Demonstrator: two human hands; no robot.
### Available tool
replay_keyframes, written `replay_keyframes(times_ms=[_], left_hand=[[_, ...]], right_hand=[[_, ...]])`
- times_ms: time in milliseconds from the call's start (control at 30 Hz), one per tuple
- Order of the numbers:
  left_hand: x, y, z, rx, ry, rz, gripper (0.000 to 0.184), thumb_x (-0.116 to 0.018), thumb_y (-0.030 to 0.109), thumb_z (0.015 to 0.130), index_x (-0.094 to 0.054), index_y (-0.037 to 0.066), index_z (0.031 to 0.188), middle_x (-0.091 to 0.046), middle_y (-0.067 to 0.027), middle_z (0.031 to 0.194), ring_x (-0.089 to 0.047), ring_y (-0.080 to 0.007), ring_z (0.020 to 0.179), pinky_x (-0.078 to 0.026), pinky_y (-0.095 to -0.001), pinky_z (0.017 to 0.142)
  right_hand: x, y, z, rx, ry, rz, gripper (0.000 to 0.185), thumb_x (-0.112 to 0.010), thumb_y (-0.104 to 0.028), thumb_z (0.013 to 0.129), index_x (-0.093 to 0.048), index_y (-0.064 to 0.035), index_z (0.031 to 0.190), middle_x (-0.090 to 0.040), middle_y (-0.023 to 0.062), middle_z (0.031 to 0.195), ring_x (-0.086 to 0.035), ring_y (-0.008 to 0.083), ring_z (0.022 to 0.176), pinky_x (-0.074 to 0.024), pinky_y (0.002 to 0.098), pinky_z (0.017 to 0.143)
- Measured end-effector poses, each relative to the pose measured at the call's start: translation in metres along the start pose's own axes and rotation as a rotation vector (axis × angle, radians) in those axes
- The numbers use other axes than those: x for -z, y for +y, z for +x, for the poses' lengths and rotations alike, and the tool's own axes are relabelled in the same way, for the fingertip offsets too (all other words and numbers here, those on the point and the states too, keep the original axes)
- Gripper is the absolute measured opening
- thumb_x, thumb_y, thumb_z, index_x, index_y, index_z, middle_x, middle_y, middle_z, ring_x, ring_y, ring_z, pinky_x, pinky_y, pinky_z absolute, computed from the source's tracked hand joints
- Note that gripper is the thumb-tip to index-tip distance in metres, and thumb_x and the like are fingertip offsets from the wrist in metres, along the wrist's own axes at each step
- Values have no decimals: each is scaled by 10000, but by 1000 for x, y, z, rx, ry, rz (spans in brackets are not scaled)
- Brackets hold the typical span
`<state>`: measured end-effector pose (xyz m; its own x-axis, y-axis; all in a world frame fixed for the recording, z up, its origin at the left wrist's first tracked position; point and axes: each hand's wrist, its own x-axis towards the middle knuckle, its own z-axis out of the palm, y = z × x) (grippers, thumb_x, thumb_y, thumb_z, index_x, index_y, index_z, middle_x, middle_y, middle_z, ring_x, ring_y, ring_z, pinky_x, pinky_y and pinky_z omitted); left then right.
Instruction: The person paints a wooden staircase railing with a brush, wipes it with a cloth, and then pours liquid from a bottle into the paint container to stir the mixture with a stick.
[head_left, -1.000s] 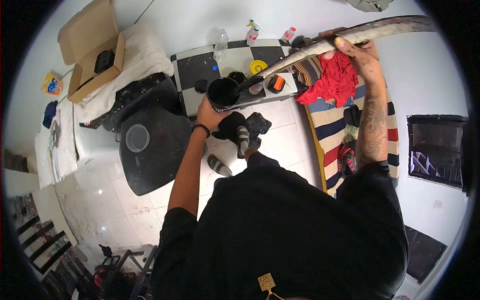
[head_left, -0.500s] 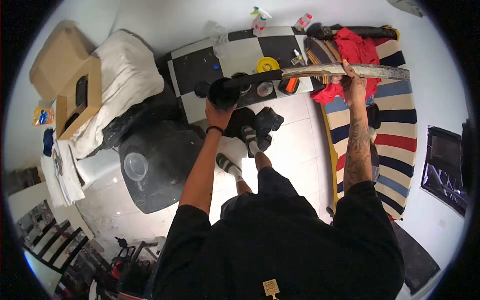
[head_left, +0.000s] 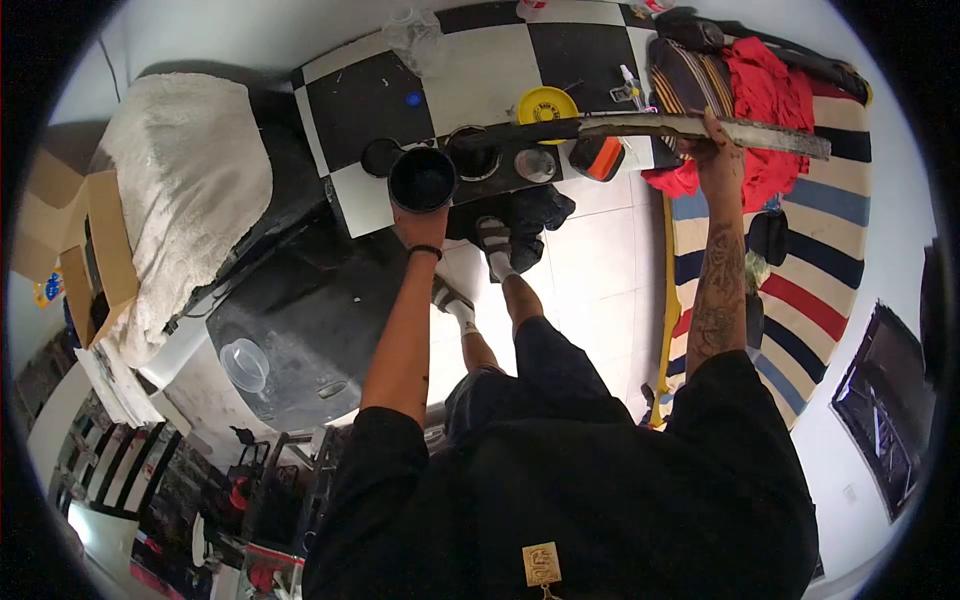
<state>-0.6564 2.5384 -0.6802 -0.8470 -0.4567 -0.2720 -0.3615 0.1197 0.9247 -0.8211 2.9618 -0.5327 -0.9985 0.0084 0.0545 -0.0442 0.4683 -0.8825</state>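
Note:
My left hand (head_left: 418, 226) is closed around a black cup (head_left: 422, 190), its mouth facing up and its inside dark. In my right hand (head_left: 718, 160) is a long, flat, wood-looking strip (head_left: 640, 126), pale and worn at my end and black toward its far left end. That black end lies above a dark-filled can (head_left: 474, 168) on the checkered table, to the right of the cup. Whether it touches the can is unclear. A black round lid or dish (head_left: 381, 158) is just left of the cup.
On the checkered table (head_left: 475, 65) are a yellow dish (head_left: 560, 104), a clear jar (head_left: 536, 165), an orange-and-black object (head_left: 597, 158) and a small bottle (head_left: 629, 84). Red cloth (head_left: 770, 95) lies on the striped couch (head_left: 835, 180) at right. A black bin-like surface (head_left: 300, 320) stands left.
The strip's black end has moved from over the cup to above the can on its right. The camera view has also shifted, and both hands keep their hold.

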Motion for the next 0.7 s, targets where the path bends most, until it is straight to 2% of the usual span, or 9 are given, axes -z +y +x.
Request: replay_keyframes(times_ms=[33,100,133,233,333,467,500,600,700], left_hand=[[0,14,0,60,-3,-142,869,-814,251,664,-332,37,1355,-472,-138,1333,-456,-268,1241,-335,-387,1078],[-1,2,5,-52,46,167,833,-793,229,693,-326,42,1358,-467,-122,1347,-437,-255,1261,-317,-378,1088],[-2,-4,7,-108,69,322,816,-782,218,708,-323,44,1359,-464,-114,1353,-428,-248,1270,-308,-374,1094],[-1,11,-2,-4,22,0,755,-737,261,754,-345,64,1369,-440,-91,1387,-394,-237,1300,-263,-395,1116],[9,-67,-17,-79,-104,373,691,-672,311,806,-366,87,1384,-410,-73,1420,-344,-232,1335,-206,-418,1135],[23,-25,-50,10,-83,253,612,-511,481,895,-373,184,1412,-382,-73,1442,-289,-286,1362,-146,-498,1137],[24,-44,-59,38,-67,58,596,-500,465,904,-372,183,1413,-376,-77,1445,-287,-285,1362,-149,-501,1135],[41,-57,-90,-153,-104,547,536,-449,381,939,-357,159,1418,-370,-87,1448,-288,-287,1360,-156,-514,1135],[41,-38,-103,-137,6,373,575,-530,334,872,-371,133,1387,-393,-97,1407,-323,-282,1326,-196,-487,1119]], right_hand=[[-4,-1,4,-82,43,119,259,-598,-117,863,-616,5,1091,-652,120,940,-663,185,783,-565,308,638],[-13,-7,11,-179,72,263,282,-592,-201,905,-635,56,1012,-648,120,874,-664,204,742,-563,301,601],[-18,-10,11,-195,57,290,268,-602,-189,898,-636,53,1008,-650,121,867,-667,207,731,-565,302,587],[-55,-36,11,-365,92,453,230,-662,-157,856,-637,50,956,-662,119,841,-664,208,632,-568,292,516],[-89,-18,6,-320,-28,431,225,-695,-150,834,-640,34,952,-670,109,849,-657,191,581,-565,286,498],[-136,-22,-2,-392,-128,536,240,-687,-132,839,-629,23,1013,-670,104,901,-665,163,711,-568,270,607],[-143,-29,-2,-407,-152,556,232,-689,-121,835,-628,24,1006,-666,100,899,-661,158,736,-569,267,630],[-153,-21,-2,-412,-282,581,242,-698,-101,823,-622,22,1017,-659,94,931,-653,150,781,-564,270,687],[-164,-22,-3,-279,-326,584,256,-706,-92,813,-620,16,1028,-660,84,930,-642,140,761,-553,276,712]])
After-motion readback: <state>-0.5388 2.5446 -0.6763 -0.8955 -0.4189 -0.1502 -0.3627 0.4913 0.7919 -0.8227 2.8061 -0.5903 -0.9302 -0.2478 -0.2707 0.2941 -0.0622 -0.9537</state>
